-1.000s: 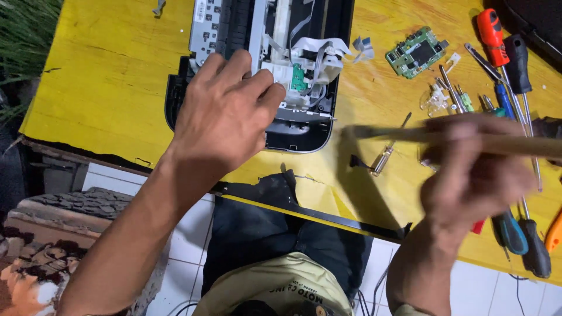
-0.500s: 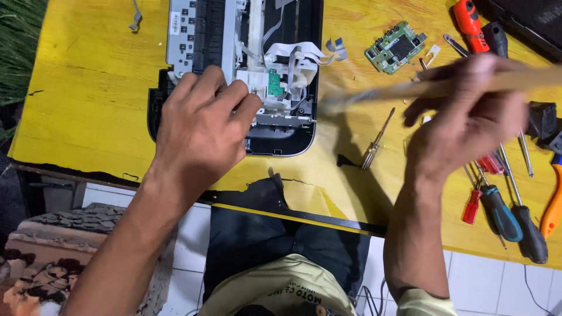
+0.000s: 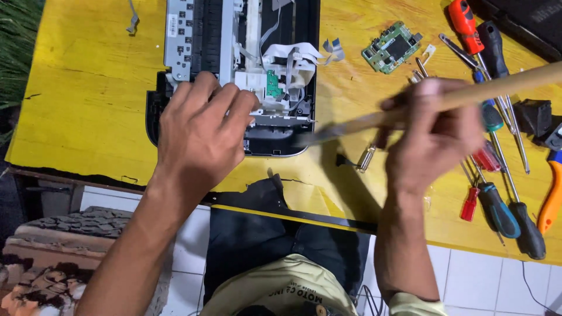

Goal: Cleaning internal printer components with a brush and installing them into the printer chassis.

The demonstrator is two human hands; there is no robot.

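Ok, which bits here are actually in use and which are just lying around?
In use:
left hand resting on opened black printer chassis
right hand holding wooden-handled brush

Lying about:
green circuit board
red-handled screwdriver
orange-handled pliers
yellow table

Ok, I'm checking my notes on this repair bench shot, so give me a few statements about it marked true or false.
1. The left hand rests on the opened printer. True.
2. The right hand holds a wooden-handled brush. True.
3. The green circuit board lies inside the printer. False: it lies on the yellow table, to the right of the printer.
4. The screwdrivers lie left of the printer. False: they lie on the right side of the table.
5. The brush tip points towards the printer. True.
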